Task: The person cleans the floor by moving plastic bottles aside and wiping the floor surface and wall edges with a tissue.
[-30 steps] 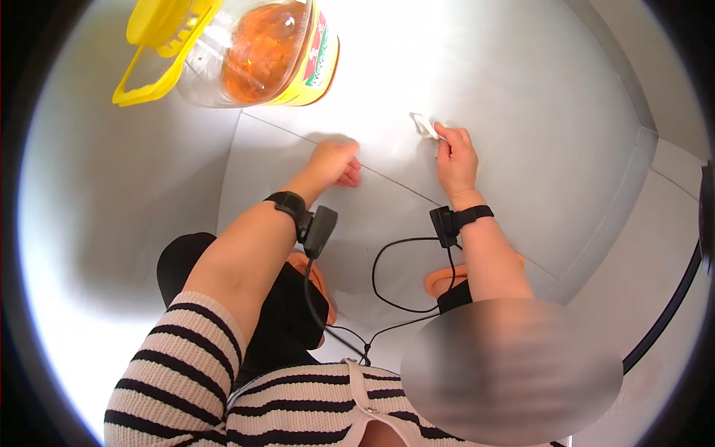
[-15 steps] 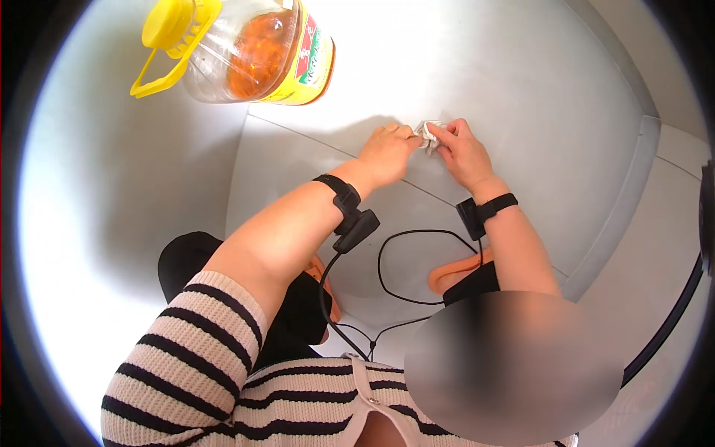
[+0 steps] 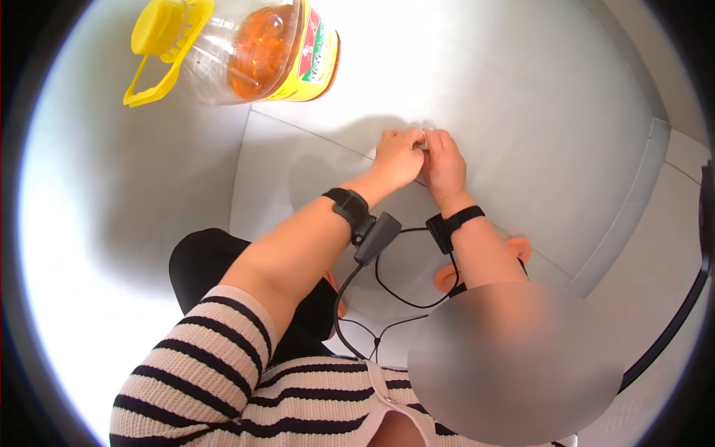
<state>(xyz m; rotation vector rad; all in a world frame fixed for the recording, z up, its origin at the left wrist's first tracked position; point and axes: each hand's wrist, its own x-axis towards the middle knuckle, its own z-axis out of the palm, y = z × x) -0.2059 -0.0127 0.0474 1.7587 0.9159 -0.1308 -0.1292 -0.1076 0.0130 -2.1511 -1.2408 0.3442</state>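
A small crumpled white cloth or tissue shows only in part between my two hands, which touch each other over the pale floor. My left hand has its fingers curled and pressed against the white piece. From the right, my right hand pinches the same piece, and its fingers hide most of it. Up and to the left stands a clear bottle of orange liquid with a yellow cap, a yellow handle and a yellow label, apart from both hands.
A thin black cable loops below my wrists, joined to the black devices strapped on them. An orange slipper is near my right forearm. A thick black cable curves along the right side. Pale walls surround the floor.
My left hand has moved right to meet my right hand at the white piece. Between them, the piece is now mostly covered. My right hand has shifted slightly left.
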